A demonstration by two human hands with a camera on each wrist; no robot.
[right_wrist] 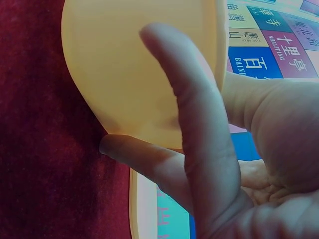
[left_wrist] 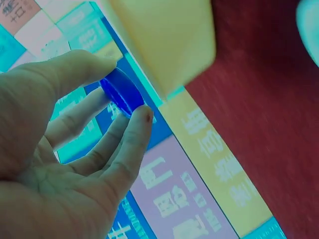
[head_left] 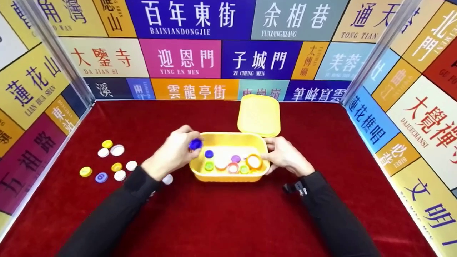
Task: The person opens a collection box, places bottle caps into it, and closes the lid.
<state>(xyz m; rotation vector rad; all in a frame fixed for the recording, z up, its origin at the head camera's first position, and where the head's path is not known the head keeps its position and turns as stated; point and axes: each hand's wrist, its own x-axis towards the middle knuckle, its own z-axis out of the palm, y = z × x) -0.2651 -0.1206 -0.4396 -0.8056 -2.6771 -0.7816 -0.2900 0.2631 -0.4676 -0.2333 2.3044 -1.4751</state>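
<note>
Blue cap (head_left: 195,144), pinched by the left hand (head_left: 175,149), is at the left rim of the box (head_left: 228,178), whose inside lies just right; its long axis runs left to right, and the right hand (head_left: 287,155), farther from the cap, grips the right end.

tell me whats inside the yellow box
The yellow box holds a blue cap, a purple cap, green caps, a red-rimmed cap and an orange-rimmed cap, among others. Whatever lies beneath them is covered.

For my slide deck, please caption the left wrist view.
Left fingers pinch a blue cap near a yellow box.
</note>
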